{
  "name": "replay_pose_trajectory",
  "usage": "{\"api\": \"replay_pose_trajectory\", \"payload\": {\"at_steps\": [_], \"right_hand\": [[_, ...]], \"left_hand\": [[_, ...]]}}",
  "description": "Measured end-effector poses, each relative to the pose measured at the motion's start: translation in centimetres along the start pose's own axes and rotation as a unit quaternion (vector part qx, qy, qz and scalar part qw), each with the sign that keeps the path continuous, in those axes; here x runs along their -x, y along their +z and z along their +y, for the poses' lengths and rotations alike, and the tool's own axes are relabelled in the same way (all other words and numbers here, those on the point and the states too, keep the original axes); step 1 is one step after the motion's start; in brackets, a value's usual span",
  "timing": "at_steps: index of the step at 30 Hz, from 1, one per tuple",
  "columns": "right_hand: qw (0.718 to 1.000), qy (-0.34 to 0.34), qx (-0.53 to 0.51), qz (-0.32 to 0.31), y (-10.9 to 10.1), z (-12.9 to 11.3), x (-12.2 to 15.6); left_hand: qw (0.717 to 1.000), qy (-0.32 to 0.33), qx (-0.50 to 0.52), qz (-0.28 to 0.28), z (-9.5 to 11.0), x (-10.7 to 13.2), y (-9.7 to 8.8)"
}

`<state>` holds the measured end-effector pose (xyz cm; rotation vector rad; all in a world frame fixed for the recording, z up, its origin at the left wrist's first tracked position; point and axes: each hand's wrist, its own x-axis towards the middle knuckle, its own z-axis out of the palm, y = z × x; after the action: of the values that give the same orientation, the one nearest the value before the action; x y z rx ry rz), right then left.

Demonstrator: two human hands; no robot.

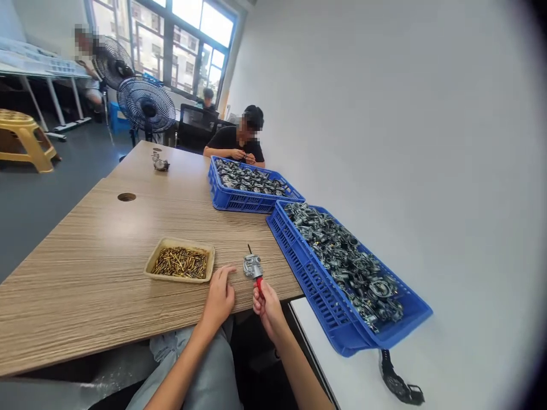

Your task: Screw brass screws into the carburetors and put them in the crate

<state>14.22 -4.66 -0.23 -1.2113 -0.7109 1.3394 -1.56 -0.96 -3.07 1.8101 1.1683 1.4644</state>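
Lower centre of frame: the left hand (pixel 220 296) is laid palm down on the light wood-grain table (pixel 106 267), fingers loosely spread. Nothing is held in it. The fingertips are just right of the shallow beige tray of small brass pieces (pixel 179 261), not touching it.

Just right of it, at the table's near edge: the right hand (pixel 267 307) is closed in a fist around the red-handled screwdriver (pixel 258 283). The shaft is pointed up and away, towards the middle of the frame. A small grey cast-metal part (pixel 252 265) is seen on the table just above the handle, over the shaft, with the dark tip showing beyond it. Whether the part is on the shaft or only against it cannot be told.

Right of centre: a long blue plastic crate (pixel 299 267) filled with similar grey metal parts is noted, running to the lower right. A second blue plastic crate (pixel 239 200), likewise filled, is noted above it, at the centre.

Upper centre: a seated person in a black shirt (pixel 239 142) is seen behind the second crate, hands together at the table. One loose metal part (pixel 160 164) and a round cable hole (pixel 126 197) are noted left of centre. Two dark standing fans (pixel 146 105) and a yellow plastic stool (pixel 25 136) are recorded at upper left.
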Motion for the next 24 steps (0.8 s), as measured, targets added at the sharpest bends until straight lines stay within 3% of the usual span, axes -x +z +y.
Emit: {"api": "replay_pose_trajectory", "payload": {"at_steps": [4,8,12,15,18,21,24], "right_hand": [[0.999,-0.043,-0.018,0.026,-1.4,-3.7,0.6],[0.993,-0.099,-0.016,0.069,-4.4,-8.9,3.0],[0.963,-0.206,0.008,0.176,-8.4,-13.7,6.7],[0.913,-0.279,0.028,0.295,-12.5,-15.8,9.8],[0.844,-0.333,0.055,0.417,-17.8,-16.4,13.0],[0.754,-0.312,0.09,0.57,-23.1,-15.6,16.5],[0.693,-0.297,0.104,0.648,-26.6,-14.0,20.1]], "left_hand": [[1.0,-0.004,-0.012,-0.015,-0.1,-0.2,-0.2],[1.0,0.001,-0.019,-0.02,-0.2,-0.4,-0.3],[0.999,0.012,-0.025,-0.025,-0.5,-0.5,-0.3],[0.999,0.016,-0.027,-0.033,-0.6,-0.5,-0.3],[0.999,0.019,-0.027,-0.038,-0.5,-0.6,-0.4],[0.998,0.02,-0.022,-0.047,-0.4,-0.7,-0.4],[0.998,0.02,-0.015,-0.051,-0.6,-0.8,-0.3]]}}
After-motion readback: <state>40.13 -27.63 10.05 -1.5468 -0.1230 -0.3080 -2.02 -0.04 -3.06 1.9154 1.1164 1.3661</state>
